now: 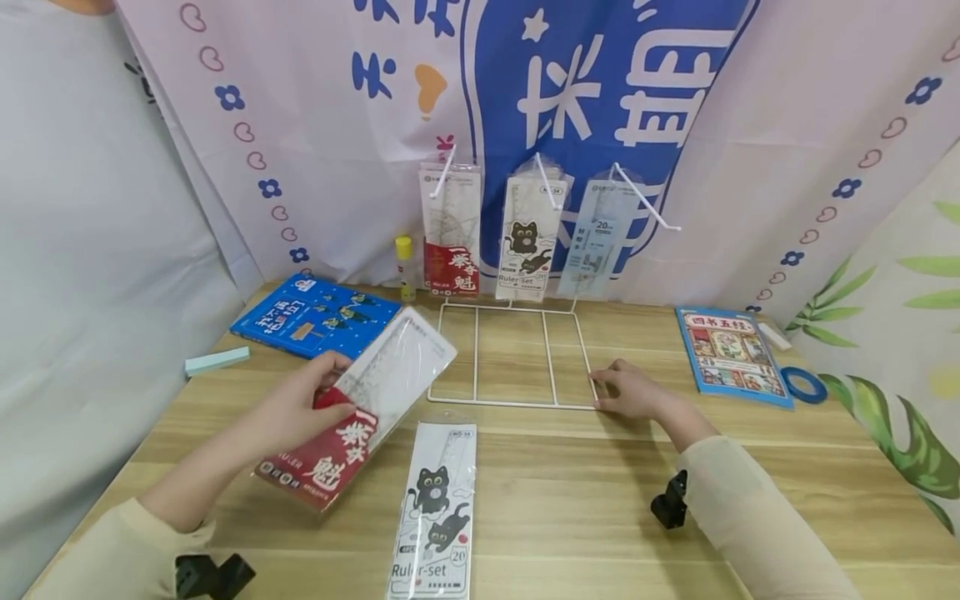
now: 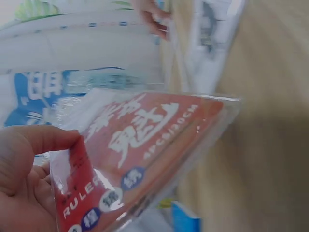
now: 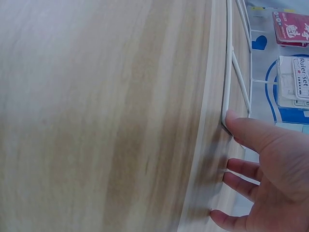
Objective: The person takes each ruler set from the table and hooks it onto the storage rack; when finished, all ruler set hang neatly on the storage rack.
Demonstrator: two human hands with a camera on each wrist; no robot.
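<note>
My left hand (image 1: 300, 408) grips a red-and-white ruler set packet (image 1: 390, 367), tilted above the table; the left wrist view shows the thumb across its red printed face (image 2: 140, 130). At the front right corner of a white wire display rack (image 1: 551, 358), my right hand (image 1: 633, 390) holds the base wire, thumb on the corner and the other fingers partly bent. Three hooks on the rack carry a red ruler set packet (image 1: 452, 233), a black-cat ruler set packet (image 1: 532, 242) and a pale blue ruler packet (image 1: 600, 237). Another cat ruler set packet (image 1: 433, 508) lies flat near the front.
A blue book (image 1: 322, 312), a light green strip-shaped item (image 1: 217, 362) and a yellow-capped glue stick (image 1: 405, 267) are on the left. To the right are another blue-edged book (image 1: 731, 354), a blue tape roll (image 1: 804, 385) and a small white block (image 1: 774, 336). A printed cloth hangs behind.
</note>
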